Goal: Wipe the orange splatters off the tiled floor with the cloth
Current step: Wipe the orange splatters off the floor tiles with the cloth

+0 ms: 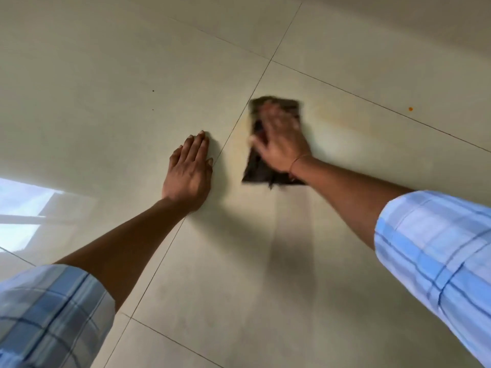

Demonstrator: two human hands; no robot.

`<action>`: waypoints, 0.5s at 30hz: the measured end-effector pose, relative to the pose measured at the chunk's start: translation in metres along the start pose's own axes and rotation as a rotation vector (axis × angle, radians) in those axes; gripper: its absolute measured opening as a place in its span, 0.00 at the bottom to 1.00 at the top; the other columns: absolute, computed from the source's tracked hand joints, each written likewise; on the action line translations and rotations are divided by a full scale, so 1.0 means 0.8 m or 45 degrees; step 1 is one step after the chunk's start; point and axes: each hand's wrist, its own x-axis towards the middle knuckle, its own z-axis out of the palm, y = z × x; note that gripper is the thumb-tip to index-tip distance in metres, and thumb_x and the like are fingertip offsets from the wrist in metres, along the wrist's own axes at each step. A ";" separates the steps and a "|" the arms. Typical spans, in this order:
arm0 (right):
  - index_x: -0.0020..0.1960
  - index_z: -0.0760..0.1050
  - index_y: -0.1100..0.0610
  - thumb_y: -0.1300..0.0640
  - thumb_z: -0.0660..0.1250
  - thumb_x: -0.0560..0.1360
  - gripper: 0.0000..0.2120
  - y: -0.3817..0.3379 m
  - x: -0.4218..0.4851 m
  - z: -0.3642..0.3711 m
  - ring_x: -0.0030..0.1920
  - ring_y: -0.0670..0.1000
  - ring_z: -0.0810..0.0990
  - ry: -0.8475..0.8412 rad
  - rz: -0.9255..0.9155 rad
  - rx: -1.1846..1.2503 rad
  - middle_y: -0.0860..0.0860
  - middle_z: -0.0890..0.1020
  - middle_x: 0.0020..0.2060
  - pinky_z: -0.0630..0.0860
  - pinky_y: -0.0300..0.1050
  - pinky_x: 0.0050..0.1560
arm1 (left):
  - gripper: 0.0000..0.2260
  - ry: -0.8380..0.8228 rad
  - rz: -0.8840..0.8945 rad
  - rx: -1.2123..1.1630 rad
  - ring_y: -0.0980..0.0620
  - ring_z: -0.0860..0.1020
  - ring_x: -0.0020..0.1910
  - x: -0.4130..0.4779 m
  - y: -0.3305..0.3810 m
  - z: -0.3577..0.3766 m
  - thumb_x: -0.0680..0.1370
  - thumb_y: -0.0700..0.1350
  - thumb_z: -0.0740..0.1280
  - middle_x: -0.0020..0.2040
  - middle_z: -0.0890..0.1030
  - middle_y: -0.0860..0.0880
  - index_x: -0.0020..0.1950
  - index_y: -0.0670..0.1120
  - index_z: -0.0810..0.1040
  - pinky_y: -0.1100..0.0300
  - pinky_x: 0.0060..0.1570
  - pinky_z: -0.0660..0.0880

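Observation:
A dark folded cloth (259,170) lies flat on the pale tiled floor (106,75), blurred by motion. My right hand (281,142) presses down on it with straight, spread fingers. Faint orange smears (325,112) tint the tile to the right of the cloth and along the grout line (240,128) on its left. One small orange spot (410,109) sits further right on the same tile. My left hand (190,171) rests flat on the neighbouring tile, palm down, fingers together, just left of the grout line.
Two tiny dark specks (153,90) mark the tile at the far left. A bright window reflection (24,205) shines on the floor at the left edge. Large glossy tiles spread on all sides.

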 end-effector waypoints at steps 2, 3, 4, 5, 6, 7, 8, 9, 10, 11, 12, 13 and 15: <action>0.78 0.50 0.61 0.34 0.44 0.76 0.40 0.045 -0.008 -0.007 0.78 0.56 0.51 0.054 0.321 0.052 0.58 0.53 0.78 0.48 0.53 0.76 | 0.25 0.015 -0.015 0.002 0.46 0.51 0.78 0.000 0.002 0.001 0.82 0.48 0.49 0.79 0.54 0.46 0.78 0.42 0.55 0.52 0.74 0.48; 0.78 0.50 0.61 0.34 0.45 0.76 0.40 0.042 -0.027 -0.003 0.78 0.56 0.50 0.067 0.341 0.047 0.58 0.52 0.78 0.48 0.53 0.76 | 0.25 0.014 -0.028 0.006 0.46 0.51 0.77 0.001 0.002 0.000 0.81 0.48 0.49 0.79 0.54 0.46 0.78 0.42 0.55 0.52 0.74 0.49; 0.78 0.50 0.62 0.35 0.46 0.77 0.40 0.027 -0.054 0.003 0.78 0.56 0.51 0.069 0.263 0.050 0.59 0.52 0.78 0.48 0.53 0.76 | 0.25 0.001 -0.037 0.005 0.46 0.51 0.77 0.001 0.004 0.000 0.81 0.48 0.49 0.79 0.54 0.46 0.78 0.42 0.55 0.51 0.74 0.49; 0.78 0.51 0.63 0.35 0.47 0.77 0.40 0.008 -0.083 0.012 0.78 0.56 0.51 0.038 0.111 0.027 0.59 0.53 0.78 0.49 0.54 0.76 | 0.26 -0.017 -0.043 0.007 0.46 0.51 0.77 0.002 0.006 -0.001 0.81 0.49 0.48 0.79 0.54 0.45 0.78 0.42 0.55 0.51 0.74 0.49; 0.78 0.50 0.62 0.35 0.47 0.77 0.40 -0.002 -0.107 0.020 0.78 0.55 0.50 -0.042 -0.066 0.013 0.58 0.52 0.78 0.49 0.53 0.76 | 0.26 -0.029 -0.039 0.016 0.45 0.51 0.77 0.001 0.007 -0.004 0.81 0.49 0.48 0.79 0.54 0.45 0.78 0.42 0.54 0.50 0.74 0.49; 0.79 0.50 0.61 0.35 0.46 0.77 0.40 0.001 -0.113 0.021 0.78 0.54 0.50 -0.098 -0.226 -0.021 0.57 0.52 0.78 0.49 0.53 0.77 | 0.26 -0.036 -0.035 0.018 0.45 0.51 0.77 0.000 0.007 -0.006 0.81 0.50 0.48 0.79 0.53 0.45 0.78 0.42 0.54 0.50 0.74 0.49; 0.78 0.51 0.61 0.35 0.45 0.77 0.39 0.012 -0.101 0.017 0.78 0.55 0.51 -0.080 -0.308 -0.033 0.57 0.53 0.78 0.50 0.53 0.77 | 0.26 -0.043 -0.029 0.015 0.45 0.51 0.78 0.001 0.007 -0.006 0.81 0.50 0.47 0.79 0.53 0.45 0.78 0.42 0.54 0.50 0.74 0.48; 0.78 0.52 0.62 0.35 0.44 0.78 0.39 0.024 -0.077 0.009 0.78 0.56 0.53 -0.016 -0.239 -0.034 0.58 0.55 0.78 0.50 0.54 0.76 | 0.27 -0.052 -0.025 0.009 0.45 0.50 0.78 0.002 0.005 -0.006 0.81 0.50 0.47 0.79 0.52 0.45 0.78 0.42 0.53 0.50 0.74 0.48; 0.78 0.52 0.63 0.35 0.44 0.79 0.38 0.038 -0.049 0.000 0.78 0.57 0.53 0.044 -0.040 -0.001 0.59 0.55 0.78 0.49 0.54 0.76 | 0.27 -0.059 -0.025 0.009 0.45 0.50 0.78 0.002 0.004 -0.006 0.81 0.51 0.47 0.79 0.52 0.45 0.78 0.42 0.53 0.51 0.74 0.48; 0.78 0.50 0.62 0.35 0.45 0.79 0.38 0.053 -0.027 -0.009 0.78 0.56 0.51 0.059 0.211 0.050 0.59 0.53 0.78 0.47 0.53 0.76 | 0.27 -0.054 -0.019 0.016 0.45 0.50 0.78 0.001 0.005 -0.004 0.81 0.51 0.47 0.79 0.52 0.45 0.78 0.41 0.53 0.51 0.74 0.48; 0.79 0.48 0.61 0.35 0.46 0.79 0.39 0.056 -0.020 -0.012 0.78 0.56 0.49 0.050 0.399 0.069 0.58 0.51 0.78 0.46 0.53 0.76 | 0.27 -0.038 -0.012 0.015 0.45 0.50 0.78 0.003 0.006 -0.003 0.81 0.50 0.47 0.79 0.53 0.45 0.78 0.41 0.53 0.51 0.74 0.48; 0.79 0.48 0.62 0.35 0.47 0.78 0.39 0.047 -0.031 -0.005 0.78 0.56 0.49 0.047 0.408 0.069 0.58 0.51 0.78 0.46 0.53 0.76 | 0.27 -0.022 -0.022 0.004 0.45 0.51 0.77 0.004 0.007 -0.002 0.80 0.50 0.47 0.79 0.53 0.45 0.78 0.41 0.54 0.50 0.74 0.48; 0.78 0.50 0.63 0.36 0.47 0.77 0.40 0.022 -0.096 0.008 0.78 0.56 0.50 -0.009 0.057 0.014 0.59 0.53 0.78 0.49 0.54 0.76 | 0.27 -0.005 -0.067 -0.008 0.44 0.51 0.77 0.006 0.013 -0.004 0.80 0.50 0.48 0.79 0.54 0.44 0.78 0.41 0.54 0.49 0.74 0.48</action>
